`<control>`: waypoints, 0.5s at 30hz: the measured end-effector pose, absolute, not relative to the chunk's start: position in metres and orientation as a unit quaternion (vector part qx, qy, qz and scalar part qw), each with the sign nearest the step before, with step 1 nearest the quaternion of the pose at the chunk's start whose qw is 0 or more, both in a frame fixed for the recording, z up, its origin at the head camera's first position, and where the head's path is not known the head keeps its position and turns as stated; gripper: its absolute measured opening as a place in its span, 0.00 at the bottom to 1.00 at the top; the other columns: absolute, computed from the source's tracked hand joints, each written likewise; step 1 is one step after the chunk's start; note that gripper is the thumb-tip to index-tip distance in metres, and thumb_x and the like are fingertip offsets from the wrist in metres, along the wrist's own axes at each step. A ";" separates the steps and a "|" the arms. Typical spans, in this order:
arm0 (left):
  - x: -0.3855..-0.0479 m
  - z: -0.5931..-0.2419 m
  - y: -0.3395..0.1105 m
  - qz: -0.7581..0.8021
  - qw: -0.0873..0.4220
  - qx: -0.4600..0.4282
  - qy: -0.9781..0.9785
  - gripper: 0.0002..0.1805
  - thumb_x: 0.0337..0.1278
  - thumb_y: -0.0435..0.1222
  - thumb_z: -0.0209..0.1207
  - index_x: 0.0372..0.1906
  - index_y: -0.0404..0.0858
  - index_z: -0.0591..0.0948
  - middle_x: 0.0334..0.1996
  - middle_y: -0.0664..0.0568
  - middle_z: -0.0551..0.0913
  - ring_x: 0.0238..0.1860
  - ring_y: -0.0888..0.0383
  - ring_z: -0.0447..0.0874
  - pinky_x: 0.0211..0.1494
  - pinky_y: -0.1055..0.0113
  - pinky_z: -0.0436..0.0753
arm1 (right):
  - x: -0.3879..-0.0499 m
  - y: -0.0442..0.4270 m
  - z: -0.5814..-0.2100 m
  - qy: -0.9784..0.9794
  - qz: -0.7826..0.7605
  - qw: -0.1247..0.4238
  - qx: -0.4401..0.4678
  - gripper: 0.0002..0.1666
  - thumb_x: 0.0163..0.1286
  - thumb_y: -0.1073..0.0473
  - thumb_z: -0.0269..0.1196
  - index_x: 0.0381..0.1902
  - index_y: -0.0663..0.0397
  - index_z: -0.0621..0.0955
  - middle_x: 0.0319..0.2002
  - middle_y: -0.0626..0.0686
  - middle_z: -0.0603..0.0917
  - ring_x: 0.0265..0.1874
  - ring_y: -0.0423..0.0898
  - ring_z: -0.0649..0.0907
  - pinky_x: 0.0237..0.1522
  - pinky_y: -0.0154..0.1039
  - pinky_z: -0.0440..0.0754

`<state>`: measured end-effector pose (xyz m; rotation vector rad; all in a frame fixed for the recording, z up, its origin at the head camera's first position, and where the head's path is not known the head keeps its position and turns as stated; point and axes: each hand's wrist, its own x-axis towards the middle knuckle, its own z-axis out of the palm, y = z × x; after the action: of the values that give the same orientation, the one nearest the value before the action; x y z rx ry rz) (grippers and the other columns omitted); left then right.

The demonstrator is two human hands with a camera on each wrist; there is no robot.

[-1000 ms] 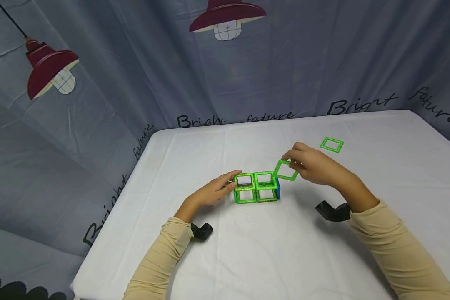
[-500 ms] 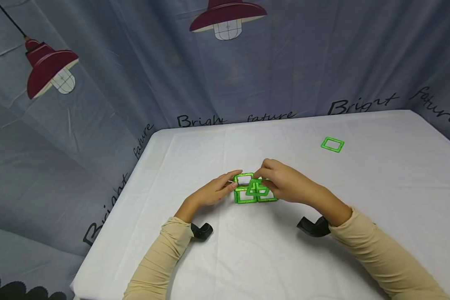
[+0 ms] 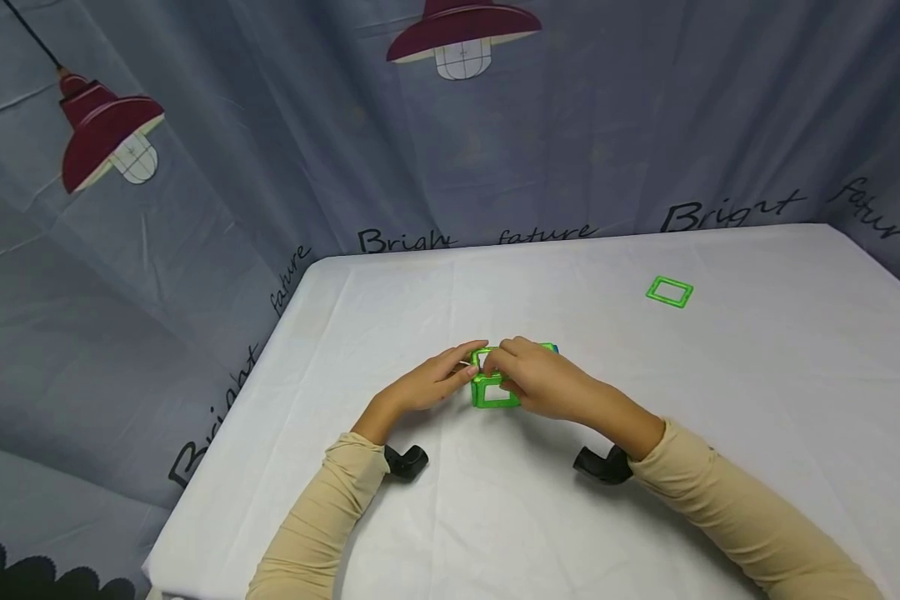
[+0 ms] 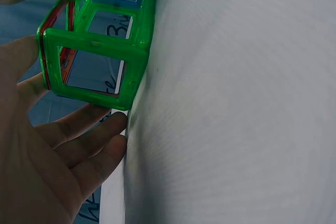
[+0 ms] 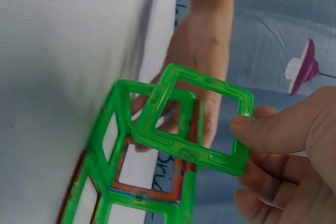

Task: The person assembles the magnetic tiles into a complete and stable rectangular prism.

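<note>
Right hand (image 3: 543, 380) moved left, pinching green square (image 5: 189, 153).

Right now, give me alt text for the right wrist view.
The right hand pinches a green square frame at one edge, in front of a boxy structure of green and orange frames. Behind the structure shows the left hand.

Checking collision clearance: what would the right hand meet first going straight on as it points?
Likely the left hand; but the green square in the right hand may clip the box first, height being unclear.
</note>
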<state>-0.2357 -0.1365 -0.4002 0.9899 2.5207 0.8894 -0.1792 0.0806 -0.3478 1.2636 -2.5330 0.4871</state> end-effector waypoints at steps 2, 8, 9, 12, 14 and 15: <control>-0.236 -0.400 -0.136 0.309 0.143 0.345 0.875 0.29 0.69 0.51 0.37 0.70 0.49 0.53 0.61 0.49 0.68 0.60 0.56 0.68 0.62 0.58 0.69 | -0.180 0.078 -0.350 -0.876 0.164 0.130 0.434 0.13 0.53 0.71 0.65 0.33 0.54 0.75 0.30 0.48 0.77 0.33 0.44 0.76 0.36 0.35 0.76; -0.235 -0.401 -0.137 0.308 0.141 0.344 0.876 0.29 0.69 0.51 0.37 0.71 0.50 0.53 0.63 0.50 0.66 0.61 0.56 0.67 0.62 0.57 0.69 | -0.179 0.073 -0.357 -0.883 0.148 0.122 0.428 0.11 0.59 0.69 0.61 0.25 0.50 0.72 0.24 0.44 0.70 0.28 0.41 0.72 0.31 0.32 0.71; -0.235 -0.401 -0.137 0.308 0.140 0.344 0.876 0.29 0.69 0.51 0.37 0.71 0.50 0.53 0.63 0.50 0.65 0.61 0.56 0.67 0.62 0.57 0.69 | -0.179 0.072 -0.358 -0.884 0.144 0.122 0.428 0.12 0.59 0.69 0.62 0.24 0.50 0.71 0.23 0.44 0.70 0.28 0.41 0.71 0.31 0.32 0.71; -0.235 -0.402 -0.137 0.308 0.140 0.346 0.875 0.28 0.69 0.51 0.37 0.71 0.49 0.53 0.64 0.49 0.65 0.62 0.56 0.67 0.62 0.57 0.69 | -0.179 0.070 -0.362 -0.884 0.132 0.127 0.429 0.12 0.58 0.68 0.63 0.24 0.50 0.72 0.23 0.44 0.70 0.27 0.40 0.71 0.32 0.32 0.72; -0.234 -0.402 -0.137 0.309 0.140 0.347 0.874 0.28 0.69 0.50 0.37 0.71 0.49 0.53 0.64 0.48 0.65 0.62 0.56 0.67 0.62 0.57 0.69 | -0.179 0.069 -0.365 -0.884 0.126 0.130 0.430 0.13 0.57 0.69 0.63 0.23 0.50 0.71 0.23 0.44 0.70 0.26 0.40 0.71 0.32 0.32 0.71; -0.234 -0.402 -0.137 0.309 0.140 0.348 0.874 0.28 0.69 0.50 0.37 0.71 0.49 0.53 0.64 0.48 0.65 0.62 0.56 0.67 0.62 0.57 0.69 | -0.178 0.069 -0.366 -0.884 0.124 0.133 0.430 0.13 0.56 0.69 0.64 0.23 0.49 0.71 0.23 0.44 0.70 0.26 0.40 0.70 0.31 0.32 0.71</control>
<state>-0.2345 -0.1366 -0.4019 1.0044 2.5253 0.8940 -0.1782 0.0689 -0.3661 1.2488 -2.5652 0.3606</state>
